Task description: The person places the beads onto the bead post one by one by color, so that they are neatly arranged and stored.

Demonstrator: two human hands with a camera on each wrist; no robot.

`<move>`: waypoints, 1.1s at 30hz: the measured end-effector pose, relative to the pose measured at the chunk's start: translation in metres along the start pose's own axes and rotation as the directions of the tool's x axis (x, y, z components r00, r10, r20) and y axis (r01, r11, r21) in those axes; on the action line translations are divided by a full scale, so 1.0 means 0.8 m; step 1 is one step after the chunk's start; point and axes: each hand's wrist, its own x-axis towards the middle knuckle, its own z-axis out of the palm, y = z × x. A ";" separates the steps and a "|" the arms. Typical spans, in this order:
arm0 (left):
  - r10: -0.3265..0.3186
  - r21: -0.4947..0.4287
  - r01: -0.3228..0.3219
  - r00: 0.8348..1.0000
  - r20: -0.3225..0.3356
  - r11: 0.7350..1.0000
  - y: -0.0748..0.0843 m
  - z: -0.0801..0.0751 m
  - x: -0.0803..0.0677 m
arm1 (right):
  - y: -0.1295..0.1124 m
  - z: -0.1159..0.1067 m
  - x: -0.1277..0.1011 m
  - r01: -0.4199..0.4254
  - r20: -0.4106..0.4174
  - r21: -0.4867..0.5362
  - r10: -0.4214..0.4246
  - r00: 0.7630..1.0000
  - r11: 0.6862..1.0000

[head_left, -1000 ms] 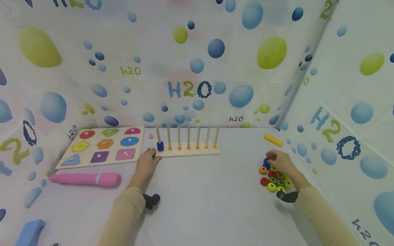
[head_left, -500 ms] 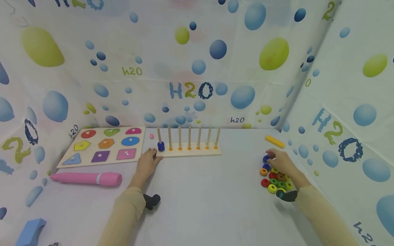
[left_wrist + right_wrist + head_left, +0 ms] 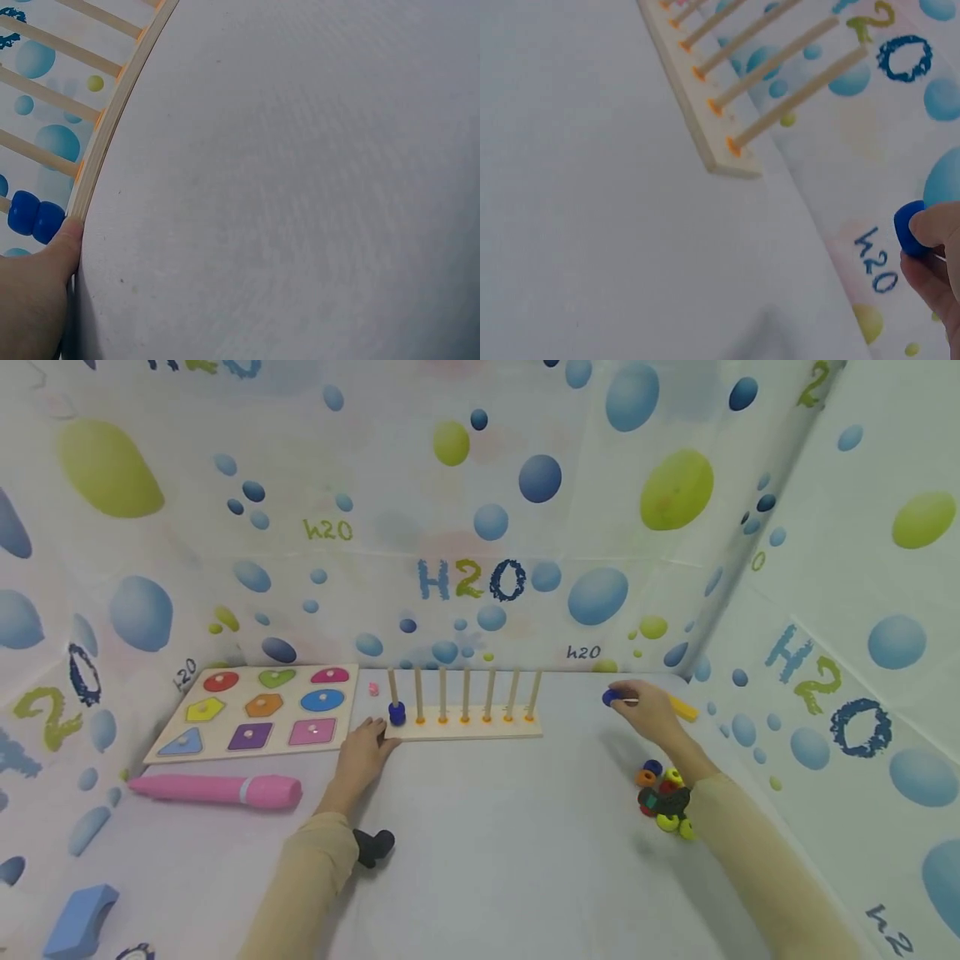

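Note:
My right hand [image 3: 651, 714] pinches a blue ring [image 3: 611, 697] between thumb and fingers, raised above the table. In the right wrist view the same blue ring [image 3: 909, 227] shows at the right edge, apart from the pegs. At the left end of the wooden peg board [image 3: 502, 732], my left hand [image 3: 362, 753] holds the base, its thumb [image 3: 69, 238] against the front edge. Two blue rings [image 3: 36, 216] are stacked on the leftmost peg; the other pegs carry none. A pile of coloured rings [image 3: 667, 822] lies at right, partly hidden by my right wrist and sleeve.
Left of the peg board lies a shape puzzle board [image 3: 247, 760], with a pink pen-like object [image 3: 217, 790] in front. A blue arched block [image 3: 81, 922] lies near left. A yellow block [image 3: 683, 707] sits behind my right hand. A small pink piece [image 3: 373, 689] lies near the pegs.
My right hand has lifted a blue ring from the pile and carried it up, away from me and slightly left. My left hand stays at the peg board's end.

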 end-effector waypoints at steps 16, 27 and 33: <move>0.015 -0.020 -0.015 1.000 -0.022 1.000 -0.002 0.001 -0.001 | -0.127 0.076 0.087 0.195 -0.174 0.194 -0.162 0.971 0.962; 0.027 -0.038 -0.029 0.999 -0.035 0.999 -0.003 -0.001 0.000 | -0.227 0.153 0.117 0.321 -0.082 0.336 -0.313 0.946 0.885; 0.027 -0.030 -0.028 0.999 -0.037 0.999 -0.003 -0.001 -0.001 | -0.272 0.186 0.124 0.356 -0.026 0.372 -0.374 0.927 0.857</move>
